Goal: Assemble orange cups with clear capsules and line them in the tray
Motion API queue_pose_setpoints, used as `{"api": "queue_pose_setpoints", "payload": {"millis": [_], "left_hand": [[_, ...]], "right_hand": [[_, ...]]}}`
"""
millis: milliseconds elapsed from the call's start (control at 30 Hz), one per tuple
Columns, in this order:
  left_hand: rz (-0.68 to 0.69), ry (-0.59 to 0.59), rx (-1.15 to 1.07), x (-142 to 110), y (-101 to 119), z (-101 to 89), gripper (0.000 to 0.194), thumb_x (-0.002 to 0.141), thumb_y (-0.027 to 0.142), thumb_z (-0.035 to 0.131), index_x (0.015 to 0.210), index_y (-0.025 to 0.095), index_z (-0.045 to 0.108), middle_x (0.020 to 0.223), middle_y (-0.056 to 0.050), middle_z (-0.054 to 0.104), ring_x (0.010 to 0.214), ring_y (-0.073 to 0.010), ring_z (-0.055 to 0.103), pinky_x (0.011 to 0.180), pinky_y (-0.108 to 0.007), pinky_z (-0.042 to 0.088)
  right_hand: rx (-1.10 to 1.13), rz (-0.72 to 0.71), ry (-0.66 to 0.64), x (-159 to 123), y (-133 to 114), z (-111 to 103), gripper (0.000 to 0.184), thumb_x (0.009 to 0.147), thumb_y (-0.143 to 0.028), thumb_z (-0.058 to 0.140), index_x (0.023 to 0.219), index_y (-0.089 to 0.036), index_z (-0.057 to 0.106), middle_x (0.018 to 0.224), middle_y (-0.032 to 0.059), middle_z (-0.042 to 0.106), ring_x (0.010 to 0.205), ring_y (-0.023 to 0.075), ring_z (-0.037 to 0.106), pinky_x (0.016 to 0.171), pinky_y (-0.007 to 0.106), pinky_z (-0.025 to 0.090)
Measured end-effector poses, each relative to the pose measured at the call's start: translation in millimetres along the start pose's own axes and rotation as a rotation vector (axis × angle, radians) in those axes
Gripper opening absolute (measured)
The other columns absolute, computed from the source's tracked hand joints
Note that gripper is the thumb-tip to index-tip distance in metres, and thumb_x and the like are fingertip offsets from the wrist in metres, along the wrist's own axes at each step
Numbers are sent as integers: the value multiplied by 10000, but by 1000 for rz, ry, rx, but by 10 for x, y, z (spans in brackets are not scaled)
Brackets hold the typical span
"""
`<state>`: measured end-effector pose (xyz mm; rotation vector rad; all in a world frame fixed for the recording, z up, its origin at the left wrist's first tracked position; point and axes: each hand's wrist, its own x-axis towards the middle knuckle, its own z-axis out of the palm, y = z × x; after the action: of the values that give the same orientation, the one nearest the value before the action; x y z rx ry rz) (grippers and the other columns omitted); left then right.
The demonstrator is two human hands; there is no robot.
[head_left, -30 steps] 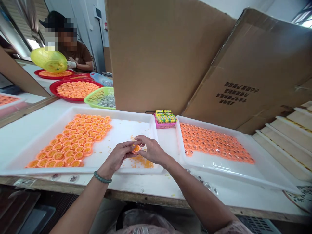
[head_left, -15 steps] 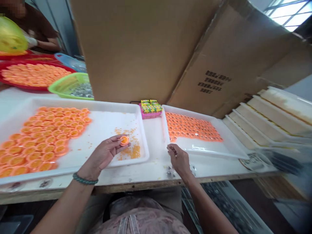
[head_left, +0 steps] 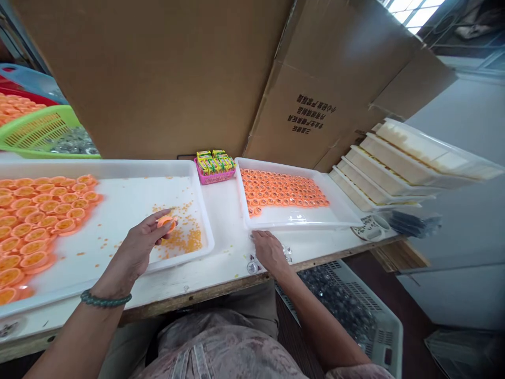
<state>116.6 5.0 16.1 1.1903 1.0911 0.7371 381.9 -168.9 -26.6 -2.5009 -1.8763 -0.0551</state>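
Note:
My left hand (head_left: 148,237) is closed round a small orange round cup (head_left: 166,225), pinched between thumb and fingers above the right end of a large white tray (head_left: 130,210). Many similar orange cups (head_left: 35,216) with orange filling lie in that tray's left part. Small yellow-orange grains (head_left: 183,239) are scattered near my left hand. My right hand (head_left: 271,251) rests low at the table, fingers bent together and their tips partly hidden. Clear plastic pieces (head_left: 253,265) lie beside it, just below a second white tray (head_left: 303,218) with rows of orange cups (head_left: 282,190) bearing dark centres.
A pink basket (head_left: 216,176) of yellow-green packets stands between the trays. Cardboard (head_left: 165,79) walls the back. Stacked white trays (head_left: 379,168) stand at right. A green basket (head_left: 39,131) is at far left. Below the table edge is a grey crate (head_left: 389,321) of clear pieces.
The view has swung to the right, so the co-worker at far left has left the picture. My right hand has lowered onto the table by the clear pieces. My left hand keeps the orange cup, now tilted.

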Motion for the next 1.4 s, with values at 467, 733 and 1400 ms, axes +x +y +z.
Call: {"api": "queue_pose_setpoints", "payload": {"millis": [467, 733, 1400], "left_hand": [[-170, -31, -219, 18, 35, -168, 466, 574, 205, 788, 1006, 181, 613, 753, -17, 683, 669, -149, 662, 667, -252, 552], [-164, -55, -487, 5, -46, -175, 268, 658, 70, 624, 924, 78, 656, 840, -111, 715, 784, -199, 680, 764, -302, 561], [-28, -112, -568, -67, -80, -197, 282, 703, 172, 644, 978, 116, 616, 847, -83, 703, 837, -197, 655, 863, -357, 493]], "right_hand": [[60, -84, 31, 71, -276, -28, 170, 841, -137, 478, 982, -170, 567, 1007, 82, 598, 955, 197, 514, 830, 279, 391], [79, -137, 22, 232, -298, 199, 277, 808, -21, 407, 929, -163, 610, 930, 86, 649, 934, 204, 568, 838, 297, 429], [1240, -135, 57, 808, -1515, -506, 174, 781, -282, 603, 930, -197, 633, 752, -4, 642, 708, 130, 583, 684, 248, 454]]}}
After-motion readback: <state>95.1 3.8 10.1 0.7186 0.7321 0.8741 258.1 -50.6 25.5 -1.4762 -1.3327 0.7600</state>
